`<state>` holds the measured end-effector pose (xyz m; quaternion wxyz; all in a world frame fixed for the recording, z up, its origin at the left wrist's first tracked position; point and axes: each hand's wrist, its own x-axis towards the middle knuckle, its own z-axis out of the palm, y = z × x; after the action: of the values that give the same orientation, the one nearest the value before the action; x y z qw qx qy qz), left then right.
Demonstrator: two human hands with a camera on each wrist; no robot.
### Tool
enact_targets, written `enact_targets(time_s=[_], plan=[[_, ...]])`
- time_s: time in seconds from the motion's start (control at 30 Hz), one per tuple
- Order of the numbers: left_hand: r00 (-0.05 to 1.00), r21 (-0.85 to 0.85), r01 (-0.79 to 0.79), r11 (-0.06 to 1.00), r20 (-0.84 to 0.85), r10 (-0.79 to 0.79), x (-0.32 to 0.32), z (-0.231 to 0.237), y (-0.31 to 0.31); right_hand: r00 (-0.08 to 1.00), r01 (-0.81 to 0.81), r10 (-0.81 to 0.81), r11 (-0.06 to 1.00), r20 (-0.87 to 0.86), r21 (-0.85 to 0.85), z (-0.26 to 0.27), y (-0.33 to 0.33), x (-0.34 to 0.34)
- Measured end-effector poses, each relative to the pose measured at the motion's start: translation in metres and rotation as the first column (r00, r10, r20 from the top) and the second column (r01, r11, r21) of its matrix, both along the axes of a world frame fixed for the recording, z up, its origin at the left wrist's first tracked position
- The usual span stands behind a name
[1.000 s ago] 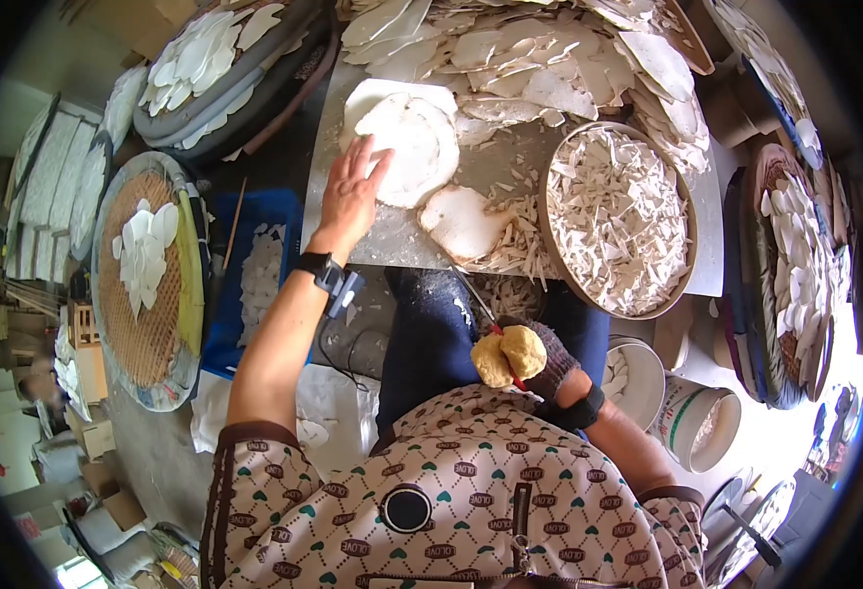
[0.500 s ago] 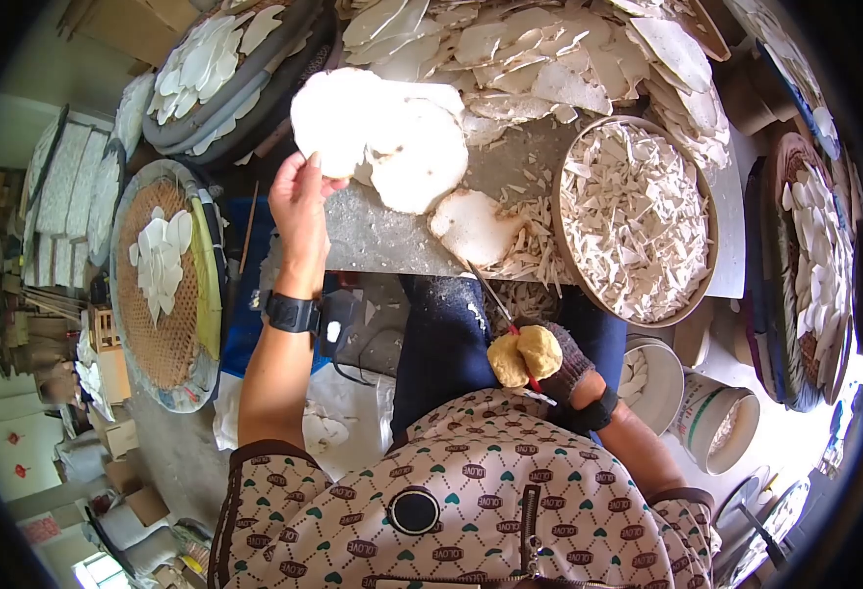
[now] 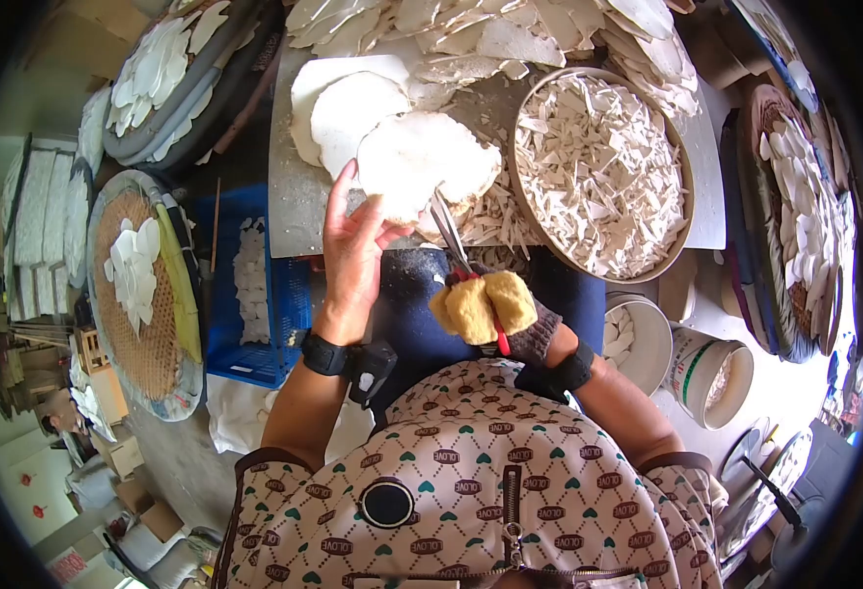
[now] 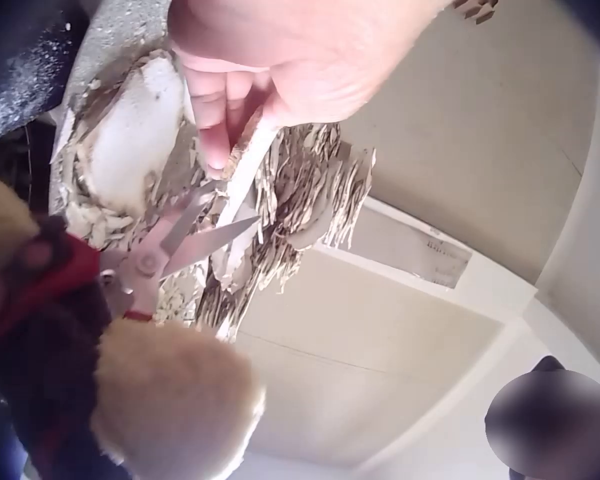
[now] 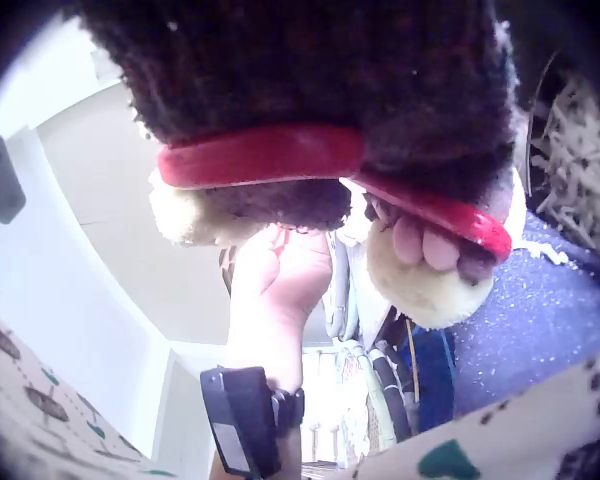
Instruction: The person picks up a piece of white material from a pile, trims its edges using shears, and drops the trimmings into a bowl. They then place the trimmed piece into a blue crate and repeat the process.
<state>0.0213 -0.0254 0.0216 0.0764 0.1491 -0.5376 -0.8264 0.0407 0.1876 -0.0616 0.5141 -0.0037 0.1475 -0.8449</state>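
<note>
My left hand [image 3: 351, 257] pinches a flat, irregular white slice [image 3: 422, 162] by its near edge, thumb on top. In my right hand [image 3: 538, 332], which wears a dark knitted glove, are red-handled scissors [image 3: 448, 228] with yellow foam padding on the handles. The left wrist view shows the scissor blades [image 4: 195, 235] spread apart at the edge of the slice, which is seen nearly edge-on there. The red handles [image 5: 270, 155] show in the right wrist view, with fingertips through one loop. Similar white slices [image 3: 348, 108] lie on the table behind the held one.
On the metal table [image 3: 299, 216] stands a round tray [image 3: 689, 187] full of white trimmings, with a heap of slices [image 3: 510, 39] behind. A blue crate [image 3: 279, 339] and a woven tray [image 3: 147, 339] sit left. Buckets [image 3: 652, 344] stand at right.
From the pile, my left hand lifted a slice to the left, then brought it right to the scissors. My right hand raised the scissors from my lap and their blades spread.
</note>
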Motion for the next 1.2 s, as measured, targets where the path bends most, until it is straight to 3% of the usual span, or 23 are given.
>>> enact_targets(time_s=[0.03,0.07,0.1,0.13,0.2,0.23,0.33,0.43,0.57,0.63,0.73,0.8,0.83,0.87,0.93,0.97,1.03,1.07,1.13,1.2], plan=[[1.000,-0.001,0.011,1.000,0.011,-0.011,0.003,-0.001,0.004,0.939,0.051,0.005,0.987,-0.345,0.153,0.000,0.000,-0.001],[0.999,-0.004,0.022,1.000,0.023,-0.022,0.005,-0.002,0.007,0.765,0.149,0.067,0.950,-0.641,0.276,0.005,-0.001,-0.002],[0.999,0.018,0.038,0.999,0.027,-0.039,0.006,-0.002,0.008,0.503,0.278,0.175,0.894,-0.846,0.350,0.008,-0.001,-0.004],[0.998,0.039,0.053,0.998,0.030,-0.054,0.007,-0.003,0.009,0.462,0.234,0.214,0.907,-0.861,0.350,0.008,-0.002,-0.008],[0.996,0.070,0.076,0.995,0.044,-0.079,0.009,-0.005,0.008,0.790,0.146,0.050,0.953,-0.611,0.267,0.010,-0.003,-0.003],[0.994,0.081,0.086,0.993,0.056,-0.090,0.009,-0.006,0.006,0.903,0.119,-0.017,0.970,-0.430,0.212,0.012,-0.003,-0.001],[0.991,0.110,0.098,0.989,0.082,-0.108,0.009,-0.009,0.003,0.987,0.020,-0.013,0.999,-0.158,0.044,0.019,0.000,-0.005],[0.989,0.107,0.107,0.989,0.095,-0.117,0.008,-0.011,0.002,0.869,0.117,-0.005,0.974,-0.494,0.195,0.021,0.000,-0.002],[0.990,0.080,0.098,0.992,0.098,-0.106,0.008,-0.008,0.001,0.811,0.170,0.020,0.948,-0.585,0.269,0.020,0.000,-0.001],[0.975,0.060,0.167,0.984,0.141,-0.174,0.002,-0.003,-0.007,0.755,0.175,0.054,0.944,-0.654,0.280,0.014,0.000,-0.004],[0.946,-0.035,0.252,0.967,0.217,-0.239,-0.017,0.006,-0.034,0.969,-0.025,0.063,0.987,-0.237,0.158,0.021,0.007,-0.009],[0.913,-0.111,0.336,0.935,0.284,-0.294,-0.033,0.016,-0.051,0.926,-0.028,0.110,0.974,-0.362,0.225,0.027,0.009,-0.009],[0.886,-0.106,0.383,0.918,0.322,-0.333,-0.041,0.015,-0.059,0.896,-0.025,0.137,0.966,-0.421,0.259,0.030,0.010,-0.009],[0.834,-0.106,0.495,0.862,0.337,-0.438,-0.049,0.011,-0.067,0.787,0.005,0.199,0.945,-0.584,0.328,0.036,0.012,-0.012],[0.739,-0.108,0.647,0.755,0.333,-0.586,-0.062,0.011,-0.076,0.479,0.109,0.337,0.894,-0.811,0.435,0.051,0.016,-0.018],[0.707,-0.114,0.691,0.714,0.315,-0.633,-0.066,0.015,-0.078,0.466,0.148,0.329,0.886,-0.821,0.439,0.059,0.018,-0.020],[0.810,-0.104,0.558,0.823,0.283,-0.514,-0.070,0.015,-0.090,0.438,0.231,0.311,0.868,-0.844,0.439,0.069,0.023,-0.021],[0.869,-0.078,0.455,0.887,0.258,-0.423,-0.071,0.015,-0.100,0.779,0.045,0.235,0.904,-0.581,0.425,0.050,0.028,-0.015],[0.959,0.051,0.236,0.970,0.147,-0.241,-0.069,0.022,-0.109,0.378,0.194,0.336,0.883,-0.863,0.428,0.043,0.037,-0.020],[0.986,0.017,0.130,0.991,0.106,-0.131,-0.059,0.024,-0.101,0.618,0.085,0.216,0.938,-0.756,0.337,0.023,0.031,-0.020]])
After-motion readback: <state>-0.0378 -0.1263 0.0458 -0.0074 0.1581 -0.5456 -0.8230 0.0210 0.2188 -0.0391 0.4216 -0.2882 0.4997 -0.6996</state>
